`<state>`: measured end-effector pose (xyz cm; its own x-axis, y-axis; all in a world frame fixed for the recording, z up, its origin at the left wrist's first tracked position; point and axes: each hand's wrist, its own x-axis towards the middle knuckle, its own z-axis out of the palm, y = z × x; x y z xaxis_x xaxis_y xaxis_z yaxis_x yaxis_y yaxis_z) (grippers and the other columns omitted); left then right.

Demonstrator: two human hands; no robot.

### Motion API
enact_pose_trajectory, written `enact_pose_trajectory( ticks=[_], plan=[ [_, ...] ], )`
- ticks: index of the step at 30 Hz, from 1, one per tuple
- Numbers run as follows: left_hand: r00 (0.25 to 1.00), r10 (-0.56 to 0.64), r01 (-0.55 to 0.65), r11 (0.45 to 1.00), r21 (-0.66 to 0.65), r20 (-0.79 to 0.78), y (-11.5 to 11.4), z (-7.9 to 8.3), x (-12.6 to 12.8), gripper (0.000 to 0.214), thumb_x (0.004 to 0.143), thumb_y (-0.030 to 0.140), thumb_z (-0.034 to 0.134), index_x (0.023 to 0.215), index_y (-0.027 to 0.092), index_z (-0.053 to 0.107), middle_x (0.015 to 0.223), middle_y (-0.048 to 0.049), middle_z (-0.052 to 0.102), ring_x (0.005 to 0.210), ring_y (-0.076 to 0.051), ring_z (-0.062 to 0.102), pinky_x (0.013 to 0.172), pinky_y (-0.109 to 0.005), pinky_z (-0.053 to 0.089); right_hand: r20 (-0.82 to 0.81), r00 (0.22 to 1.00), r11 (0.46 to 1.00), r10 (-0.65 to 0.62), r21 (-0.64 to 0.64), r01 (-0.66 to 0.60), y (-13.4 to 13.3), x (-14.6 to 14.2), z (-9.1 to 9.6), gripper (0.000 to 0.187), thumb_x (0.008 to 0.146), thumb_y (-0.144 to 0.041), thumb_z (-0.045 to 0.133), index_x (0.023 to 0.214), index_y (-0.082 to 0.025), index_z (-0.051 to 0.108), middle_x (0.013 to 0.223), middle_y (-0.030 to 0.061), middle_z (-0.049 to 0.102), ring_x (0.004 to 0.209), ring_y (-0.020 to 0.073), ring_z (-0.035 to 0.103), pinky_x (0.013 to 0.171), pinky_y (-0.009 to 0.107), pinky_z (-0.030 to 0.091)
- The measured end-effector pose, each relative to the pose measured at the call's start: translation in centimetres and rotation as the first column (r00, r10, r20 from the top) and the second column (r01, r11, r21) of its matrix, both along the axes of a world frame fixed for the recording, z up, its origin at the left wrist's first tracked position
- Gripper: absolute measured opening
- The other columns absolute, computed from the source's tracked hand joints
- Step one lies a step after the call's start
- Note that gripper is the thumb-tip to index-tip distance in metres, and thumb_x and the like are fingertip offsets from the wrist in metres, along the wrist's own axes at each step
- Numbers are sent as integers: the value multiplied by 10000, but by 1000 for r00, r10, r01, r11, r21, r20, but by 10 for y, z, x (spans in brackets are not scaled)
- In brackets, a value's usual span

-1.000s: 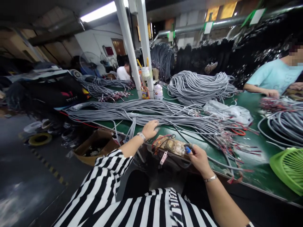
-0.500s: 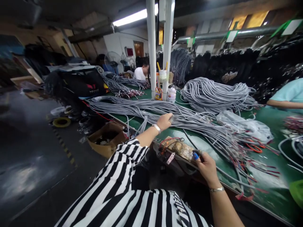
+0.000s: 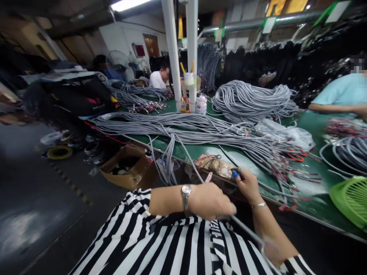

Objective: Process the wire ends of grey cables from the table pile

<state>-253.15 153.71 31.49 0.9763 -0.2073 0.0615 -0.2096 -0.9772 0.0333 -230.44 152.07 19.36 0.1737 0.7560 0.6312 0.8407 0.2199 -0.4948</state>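
Observation:
My left hand [image 3: 210,200] is closed in a fist in front of my body, wrapped round a single grey cable [image 3: 249,229]. One length of that cable runs back up to the table; the blurred other end hangs to the lower right. At the table's edge, my right hand [image 3: 249,185] pinches near a taped, brownish block [image 3: 219,168]. A blue cover sits on its thumb, and a small dark thing shows at its fingertips, too unclear to name. Beyond both hands lies a long bundle of grey cables [image 3: 200,131] with reddish stripped wire ends to the right.
A big coil of grey cable [image 3: 252,99] and a clear plastic bag [image 3: 285,133] lie on the green table [image 3: 318,194]. White posts [image 3: 173,57] rise beside a white bottle [image 3: 201,105]. A green basket [image 3: 351,202] is at right, a cardboard box [image 3: 126,172] below left. Co-workers sit beyond.
My left hand has left the bundle and come down towards my body, drawing one grey cable with it. My right hand stays by the taped block. The view has shifted slightly.

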Motion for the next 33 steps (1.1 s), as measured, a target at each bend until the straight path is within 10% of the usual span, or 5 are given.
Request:
enact_pose_trajectory(
  ticks=[4, 9, 12, 21, 33],
  plan=[
    [1000, -4, 15, 858, -513, 22, -24, -15, -1, 139, 861, 299, 565, 911, 186, 629, 856, -62, 704, 664, -156, 625, 500, -248, 386, -16, 999, 998, -51, -28, 50, 0, -2, 3, 277, 889, -371, 500, 748, -178, 640, 643, 44, 590, 602, 170, 536, 585, 276, 392],
    [855, 478, -169, -104, -980, -199, -15, -54, -34, 387, 909, 497, 501, 937, 130, 620, 494, 49, 491, 340, -43, 337, 363, -183, 238, -15, 999, 998, -28, -59, 27, -1, -1, 0, 251, 880, -352, 497, 826, -181, 672, 705, 56, 627, 646, 174, 558, 610, 275, 411],
    [768, 567, -27, -437, -899, -298, -13, -83, -70, 397, 873, 518, 558, 929, 128, 608, 427, 93, 394, 286, -25, 229, 326, -170, 145, -5, 1000, 998, -30, -51, 30, -2, 2, 0, 243, 870, -335, 512, 893, -173, 691, 749, 65, 652, 664, 176, 578, 623, 277, 426],
    [720, 658, 297, -577, -761, -218, -24, -116, -132, 256, 865, 412, 605, 873, 157, 622, 407, 92, 351, 289, -35, 282, 351, -168, 239, -244, 962, 988, 120, -63, -139, -27, -64, 13, 252, 856, -396, 568, 809, -181, 690, 660, 44, 640, 613, 178, 589, 603, 296, 470],
    [720, 583, 46, -581, -813, -377, -11, -132, -91, 456, 646, 531, 783, 795, 143, 597, 564, 3, 615, 461, -103, 560, 455, -213, 454, -501, 713, 761, 489, -154, -630, -52, -136, 25, 204, 882, -379, 590, 848, -187, 650, 744, 38, 673, 626, 134, 589, 600, 250, 481]
  ],
)
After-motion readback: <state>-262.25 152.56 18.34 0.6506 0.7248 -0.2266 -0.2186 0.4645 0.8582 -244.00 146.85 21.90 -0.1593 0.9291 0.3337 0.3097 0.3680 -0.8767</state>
